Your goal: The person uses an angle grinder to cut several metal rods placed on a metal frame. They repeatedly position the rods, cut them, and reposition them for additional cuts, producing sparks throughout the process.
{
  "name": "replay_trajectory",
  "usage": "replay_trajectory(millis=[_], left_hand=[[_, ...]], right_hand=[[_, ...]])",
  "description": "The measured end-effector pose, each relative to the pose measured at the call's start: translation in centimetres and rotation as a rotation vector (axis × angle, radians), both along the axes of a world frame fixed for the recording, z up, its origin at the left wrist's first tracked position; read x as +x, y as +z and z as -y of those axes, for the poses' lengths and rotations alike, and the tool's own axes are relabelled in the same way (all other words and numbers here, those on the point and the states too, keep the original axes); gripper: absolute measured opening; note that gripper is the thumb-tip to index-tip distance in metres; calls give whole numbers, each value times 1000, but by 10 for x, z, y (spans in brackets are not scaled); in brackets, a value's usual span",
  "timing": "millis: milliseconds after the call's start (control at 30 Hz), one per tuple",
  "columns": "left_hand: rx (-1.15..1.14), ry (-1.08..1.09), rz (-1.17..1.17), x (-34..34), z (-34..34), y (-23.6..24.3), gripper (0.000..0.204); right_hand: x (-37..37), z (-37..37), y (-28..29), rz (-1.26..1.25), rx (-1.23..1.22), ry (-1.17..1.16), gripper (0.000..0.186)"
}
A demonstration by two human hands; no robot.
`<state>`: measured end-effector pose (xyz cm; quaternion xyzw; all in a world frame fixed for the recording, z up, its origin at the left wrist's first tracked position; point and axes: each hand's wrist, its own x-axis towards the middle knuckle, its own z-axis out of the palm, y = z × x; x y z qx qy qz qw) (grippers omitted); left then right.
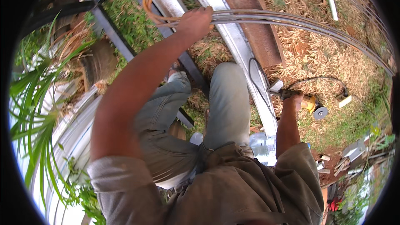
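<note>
My left hand [195, 23] is closed around a bundle of long, thin metal rods [291, 18]. They run to the right in a wide curve, and rusty-brown loops [148, 1] of similar rod bend round just beyond the hand. Low on my right side, my right hand [296, 98] grips a yellow and black angle grinder [307, 103]. A grey disc [320, 113] shows on the grinder, apart from the rods. My fingers on it are partly hidden.
A silvery metal channel [239, 43] and a rusty steel beam [256, 29] slant past my knees. Dark metal frame bars [111, 31] stand on the left. A black cord [318, 77] leads to a small pale box [343, 100]. Clear plastic bottles [263, 146] lie beside my leg.
</note>
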<state>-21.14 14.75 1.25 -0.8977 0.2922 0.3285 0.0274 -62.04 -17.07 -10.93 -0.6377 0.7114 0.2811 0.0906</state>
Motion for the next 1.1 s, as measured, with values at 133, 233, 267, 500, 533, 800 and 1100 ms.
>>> replay_trajectory(millis=[133,233,267,500,533,800,1100], left_hand=[[-29,49,132,-12,4,0,43],[-117,60,154,-13,-1,-2,50],[-155,51,200,-16,-4,-2,53],[-478,-26,471,-33,-32,-8,49],[-492,-75,497,-35,-35,-10,49],[-412,-120,264,2,-95,15,38],[-158,-115,-157,50,-77,45,28]], right_hand=[[16,-1,9,218,-108,-328,19],[33,-4,18,604,-363,-956,25],[35,-6,22,663,-353,-927,47],[22,0,12,809,-292,-952,64],[17,6,7,797,-328,-967,57],[-45,9,57,1294,120,-892,23],[0,-113,290,1220,-98,-548,30]])
